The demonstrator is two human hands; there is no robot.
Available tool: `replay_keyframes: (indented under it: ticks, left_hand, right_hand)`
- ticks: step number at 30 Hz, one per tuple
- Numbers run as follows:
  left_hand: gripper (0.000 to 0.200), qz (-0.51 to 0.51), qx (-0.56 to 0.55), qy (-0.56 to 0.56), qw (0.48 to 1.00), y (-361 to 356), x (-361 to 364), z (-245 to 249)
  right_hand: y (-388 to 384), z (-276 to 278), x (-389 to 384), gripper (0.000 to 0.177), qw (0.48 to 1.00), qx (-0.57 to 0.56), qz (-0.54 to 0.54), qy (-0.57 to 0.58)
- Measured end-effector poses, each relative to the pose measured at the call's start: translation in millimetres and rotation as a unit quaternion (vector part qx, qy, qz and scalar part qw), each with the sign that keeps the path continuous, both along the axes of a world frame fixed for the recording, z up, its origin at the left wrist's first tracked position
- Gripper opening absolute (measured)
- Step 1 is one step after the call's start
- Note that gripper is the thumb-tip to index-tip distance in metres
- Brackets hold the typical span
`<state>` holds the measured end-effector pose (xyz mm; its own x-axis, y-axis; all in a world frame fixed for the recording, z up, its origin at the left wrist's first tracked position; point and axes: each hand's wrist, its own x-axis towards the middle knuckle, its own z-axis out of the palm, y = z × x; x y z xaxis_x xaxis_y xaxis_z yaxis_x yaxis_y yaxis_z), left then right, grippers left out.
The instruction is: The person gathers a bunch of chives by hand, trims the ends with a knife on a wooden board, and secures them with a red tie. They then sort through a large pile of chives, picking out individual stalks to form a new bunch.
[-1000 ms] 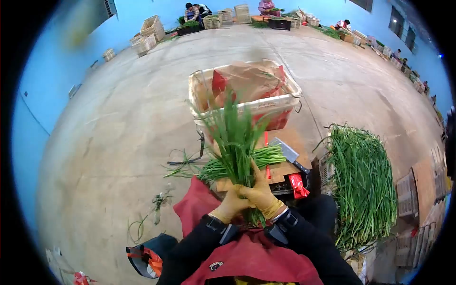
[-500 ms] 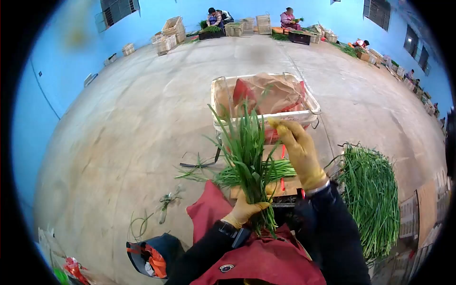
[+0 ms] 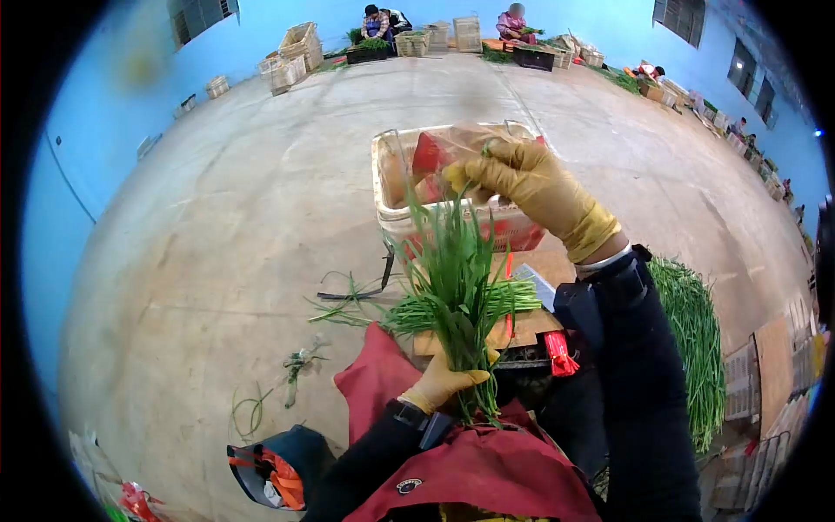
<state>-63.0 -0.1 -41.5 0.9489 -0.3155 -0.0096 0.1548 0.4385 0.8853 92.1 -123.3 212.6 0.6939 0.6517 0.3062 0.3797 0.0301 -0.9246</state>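
Note:
My left hand (image 3: 445, 383), in a yellow glove, grips the base of an upright bunch of green chives (image 3: 454, 283) above my red apron (image 3: 470, 465). Raised over the tips of that bunch is my right hand (image 3: 532, 187), also gloved, with its fingers pinched on a leaf tip. A second chive bundle (image 3: 417, 313) lies flat on the wooden board (image 3: 531, 326) in front of me. A cleaver (image 3: 537, 285) rests on that board, partly behind my right arm.
A white crate (image 3: 390, 196) lined with brown paper stands beyond the board. A big heap of chives (image 3: 696, 335) lies at right. Loose stalks (image 3: 291, 365) litter the concrete floor at left. Other people sit with crates (image 3: 296, 43) along the far blue wall.
My right hand let go of the bunch's base, rose along the leaves and now pinches at the tips. My left hand keeps holding the bunch upright.

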Motion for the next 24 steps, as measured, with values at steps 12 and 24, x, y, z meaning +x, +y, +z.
replay_keyframes:
  ticks: [12,24]
  left_hand:
    - [0.046,0.003,-0.002,-0.004,1.000,-2,1,-3]
    - [0.037,0.019,0.034,-0.024,0.999,5,2,-10]
  right_hand:
    - [31,-11,-24,0.018,0.999,0.029,-0.015,-0.031]
    - [44,58,-23,0.020,0.949,0.264,0.008,-0.170]
